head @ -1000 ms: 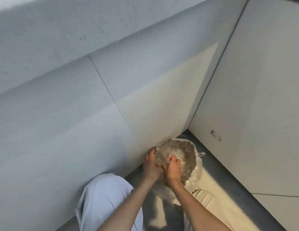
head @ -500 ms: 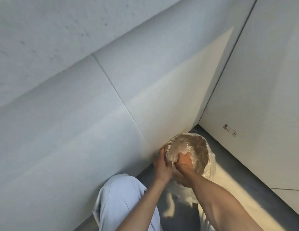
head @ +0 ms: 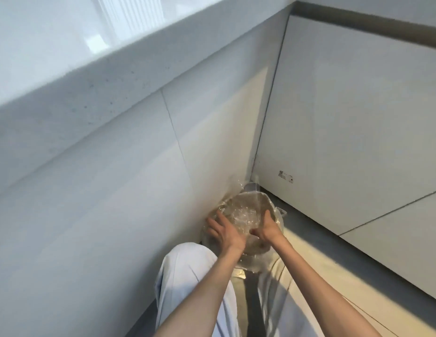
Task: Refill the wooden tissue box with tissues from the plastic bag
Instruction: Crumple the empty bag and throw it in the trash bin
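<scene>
A clear plastic bag (head: 243, 210) lines a round bin standing in the floor corner. My left hand (head: 223, 231) rests on the bag's near left rim, fingers spread over the film. My right hand (head: 265, 228) presses on the plastic at the near right, fingers curled into it. Crumpled clear film fills the bag's middle. No wooden tissue box and no tissues are in view.
White cabinet panels (head: 114, 190) rise on the left under a pale counter edge (head: 90, 76). A second white panel (head: 358, 130) closes the right side. My knee in light trousers (head: 187, 276) is below the hands. Grey floor (head: 309, 251) runs to the right.
The view has tilted up and the counter edge has come into sight. My two hands have moved apart on the bag's rim; the right hand has shifted to the right.
</scene>
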A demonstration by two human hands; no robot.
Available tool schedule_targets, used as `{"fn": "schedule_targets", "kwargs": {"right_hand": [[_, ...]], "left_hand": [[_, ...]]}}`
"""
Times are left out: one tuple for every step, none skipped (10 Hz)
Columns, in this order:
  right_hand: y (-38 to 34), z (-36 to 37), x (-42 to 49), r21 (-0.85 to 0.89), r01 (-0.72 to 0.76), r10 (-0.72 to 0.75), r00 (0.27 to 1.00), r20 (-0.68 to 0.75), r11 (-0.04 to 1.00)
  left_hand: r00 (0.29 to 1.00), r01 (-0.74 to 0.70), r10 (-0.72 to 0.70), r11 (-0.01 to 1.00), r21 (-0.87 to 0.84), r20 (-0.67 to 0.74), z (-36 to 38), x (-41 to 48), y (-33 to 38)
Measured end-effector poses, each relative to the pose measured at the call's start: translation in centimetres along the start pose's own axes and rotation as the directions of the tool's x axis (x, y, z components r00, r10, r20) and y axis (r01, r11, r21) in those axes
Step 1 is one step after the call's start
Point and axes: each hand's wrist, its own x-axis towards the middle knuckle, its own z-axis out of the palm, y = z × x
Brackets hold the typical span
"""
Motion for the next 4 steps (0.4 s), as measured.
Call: {"fn": "schedule_targets", "kwargs": {"right_hand": [[-1.3,-2.4,-4.2,-0.005,-0.033,0.033,0.999,0.000,0.999],[-3.6,-4.9,-10.7,-0.051,-0.122,0.124,0.991,0.043,0.991],[-6.3,-8.5,-17.9,-0.177,-0.168,0.181,0.982,0.057,0.970],[-9.3,-12.2,-26.9,-0.110,-0.180,0.191,0.976,0.099,0.977]], "left_hand": [[0.991,-0.034,0.022,0.995,0.094,0.128,-2.4,-2.7,1.3],[0.968,-0.149,0.085,0.952,0.267,0.234,-6.5,-7.4,3.9],[0.934,-0.245,0.104,0.882,0.403,0.341,-11.1,-13.0,7.0],[0.912,-0.301,0.120,0.846,0.441,0.392,-15.7,-20.4,10.5]]}}
